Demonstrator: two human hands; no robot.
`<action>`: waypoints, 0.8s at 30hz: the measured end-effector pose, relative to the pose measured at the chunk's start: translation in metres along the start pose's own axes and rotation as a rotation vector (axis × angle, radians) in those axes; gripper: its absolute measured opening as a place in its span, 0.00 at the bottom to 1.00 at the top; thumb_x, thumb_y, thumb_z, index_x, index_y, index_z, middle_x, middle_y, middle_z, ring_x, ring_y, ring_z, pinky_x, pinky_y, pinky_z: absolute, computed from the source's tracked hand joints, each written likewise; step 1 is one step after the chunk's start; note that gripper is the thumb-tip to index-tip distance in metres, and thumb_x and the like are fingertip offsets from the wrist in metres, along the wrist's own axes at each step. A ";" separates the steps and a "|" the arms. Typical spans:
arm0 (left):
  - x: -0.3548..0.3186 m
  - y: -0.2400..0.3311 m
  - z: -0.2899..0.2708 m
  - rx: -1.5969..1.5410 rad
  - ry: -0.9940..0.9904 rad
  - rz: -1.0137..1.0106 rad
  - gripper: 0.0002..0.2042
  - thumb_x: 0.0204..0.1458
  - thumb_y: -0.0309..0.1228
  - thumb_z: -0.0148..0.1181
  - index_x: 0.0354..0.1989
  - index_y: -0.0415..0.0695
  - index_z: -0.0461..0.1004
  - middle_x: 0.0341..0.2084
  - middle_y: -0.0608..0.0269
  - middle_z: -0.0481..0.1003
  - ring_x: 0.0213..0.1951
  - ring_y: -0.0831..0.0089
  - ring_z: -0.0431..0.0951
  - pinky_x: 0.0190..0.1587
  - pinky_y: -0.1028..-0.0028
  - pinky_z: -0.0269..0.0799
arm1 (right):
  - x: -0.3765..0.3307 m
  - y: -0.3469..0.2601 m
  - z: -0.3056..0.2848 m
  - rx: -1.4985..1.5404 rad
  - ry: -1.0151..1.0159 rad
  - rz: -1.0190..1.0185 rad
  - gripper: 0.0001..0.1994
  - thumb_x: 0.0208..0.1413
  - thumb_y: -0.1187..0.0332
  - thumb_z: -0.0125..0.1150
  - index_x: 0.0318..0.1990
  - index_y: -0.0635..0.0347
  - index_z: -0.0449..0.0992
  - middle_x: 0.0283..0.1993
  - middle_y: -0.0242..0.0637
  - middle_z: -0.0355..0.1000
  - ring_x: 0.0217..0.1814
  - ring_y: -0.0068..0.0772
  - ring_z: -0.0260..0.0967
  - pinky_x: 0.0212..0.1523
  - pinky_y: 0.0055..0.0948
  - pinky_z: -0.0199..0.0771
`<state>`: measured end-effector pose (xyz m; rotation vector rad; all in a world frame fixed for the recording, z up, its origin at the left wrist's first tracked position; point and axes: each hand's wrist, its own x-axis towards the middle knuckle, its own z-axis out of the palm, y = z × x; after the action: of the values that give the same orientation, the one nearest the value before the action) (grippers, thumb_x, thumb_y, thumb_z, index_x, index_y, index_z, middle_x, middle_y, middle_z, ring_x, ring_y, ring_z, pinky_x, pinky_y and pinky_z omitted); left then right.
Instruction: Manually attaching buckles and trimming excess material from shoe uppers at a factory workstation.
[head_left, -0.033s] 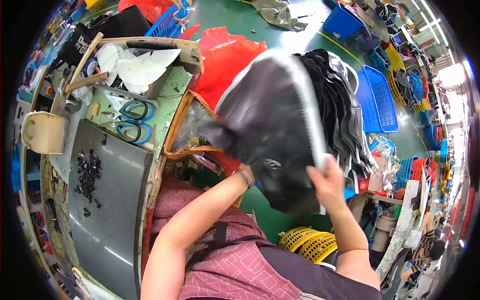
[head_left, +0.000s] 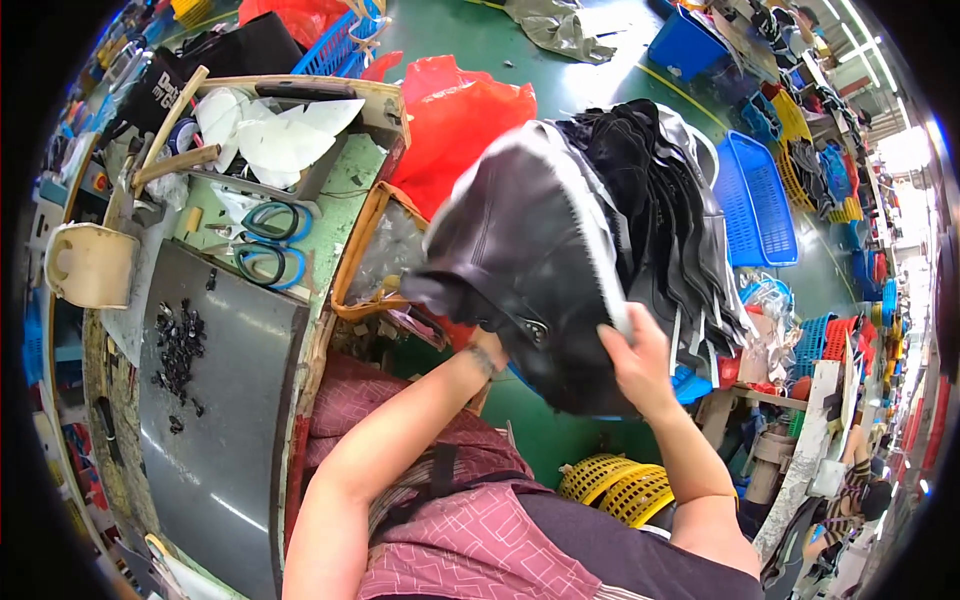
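Lifted clear of the worktop (head_left: 230, 400): one black leather upper piece (head_left: 520, 270), held in the air just right of the worktop's near corner, above the lap. Right hand (head_left: 640, 365) clamped on the lower right edge of the piece, thumb over the front, fingers behind. Left hand (head_left: 487, 352) mostly hidden under the lower edge; wrist visible, grip itself cannot be told for sure, though seemingly supporting the piece from below.

Judging by the layout, work on this piece at an early or middle stage: piece picked up and turned for handling, not yet laid on the grey plate of the worktop. Behind it, farther from the worktop, a thick stack of similar black pieces (head_left: 670, 210) draped together, apparently still to be handled. Small dark metal bits (head_left: 180, 345) scattered on the plate, scissors with blue handles (head_left: 265, 245) beyond them at the worktop's far end, untouched.

Long axis of the held piece running diagonally, from lower left near the worktop corner up and away to the upper right. Pale, frayed edge (head_left: 590, 240) facing right, toward the stack; smooth outer face turned toward the camera.
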<state>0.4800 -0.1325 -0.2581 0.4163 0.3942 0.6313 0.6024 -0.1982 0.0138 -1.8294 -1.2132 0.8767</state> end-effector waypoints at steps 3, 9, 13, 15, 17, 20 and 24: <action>-0.038 0.047 0.029 -0.594 -0.434 -0.233 0.22 0.52 0.45 0.46 0.50 0.44 0.62 0.46 0.62 0.65 0.52 0.67 0.61 0.58 0.65 0.50 | 0.019 0.057 0.005 -0.367 0.228 -0.118 0.12 0.45 0.75 0.57 0.39 0.66 0.66 0.35 0.43 0.66 0.35 0.41 0.64 0.37 0.29 0.64; -0.048 0.069 0.097 0.080 0.274 -0.156 0.32 0.51 0.59 0.38 0.59 0.53 0.51 0.58 0.68 0.54 0.58 0.70 0.54 0.60 0.67 0.46 | 0.086 0.026 0.012 -0.493 0.272 -0.284 0.43 0.36 0.61 0.66 0.60 0.65 0.48 0.58 0.54 0.54 0.59 0.51 0.53 0.58 0.35 0.53; -0.054 0.085 0.114 -0.057 0.282 -0.152 0.35 0.52 0.58 0.38 0.63 0.50 0.44 0.61 0.68 0.50 0.61 0.70 0.50 0.61 0.68 0.44 | 0.114 0.016 0.007 -0.430 0.022 0.129 0.44 0.33 0.54 0.68 0.56 0.70 0.54 0.56 0.55 0.58 0.59 0.50 0.55 0.58 0.35 0.54; -0.052 0.092 0.131 0.311 0.311 -0.118 0.35 0.52 0.55 0.41 0.63 0.47 0.43 0.61 0.66 0.50 0.61 0.70 0.50 0.61 0.69 0.44 | 0.113 0.011 0.013 -0.678 0.062 0.164 0.40 0.33 0.52 0.67 0.51 0.71 0.61 0.56 0.57 0.57 0.60 0.50 0.54 0.58 0.35 0.54; -0.059 0.075 0.110 0.671 0.044 0.157 0.35 0.50 0.44 0.54 0.61 0.39 0.46 0.58 0.59 0.54 0.59 0.70 0.53 0.59 0.73 0.47 | 0.115 0.030 0.020 -0.729 0.201 -0.057 0.40 0.32 0.52 0.67 0.51 0.70 0.60 0.56 0.57 0.56 0.59 0.52 0.53 0.57 0.36 0.54; -0.047 0.079 0.115 0.440 0.258 -0.035 0.48 0.43 0.37 0.63 0.61 0.35 0.30 0.57 0.49 0.51 0.58 0.66 0.55 0.60 0.73 0.46 | 0.125 0.032 0.019 -0.527 0.189 -0.084 0.41 0.33 0.56 0.68 0.54 0.67 0.55 0.55 0.57 0.58 0.57 0.51 0.56 0.55 0.35 0.57; -0.055 0.089 0.105 0.381 0.184 -0.144 0.32 0.44 0.40 0.62 0.56 0.40 0.58 0.51 0.63 0.64 0.52 0.73 0.61 0.56 0.73 0.54 | 0.126 0.035 0.015 -0.104 0.028 0.067 0.43 0.34 0.70 0.69 0.57 0.65 0.46 0.47 0.46 0.64 0.44 0.32 0.65 0.46 0.26 0.64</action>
<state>0.4458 -0.1289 -0.1135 0.6888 0.7190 0.4537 0.6442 -0.0854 -0.0402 -1.9685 -1.2063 0.8357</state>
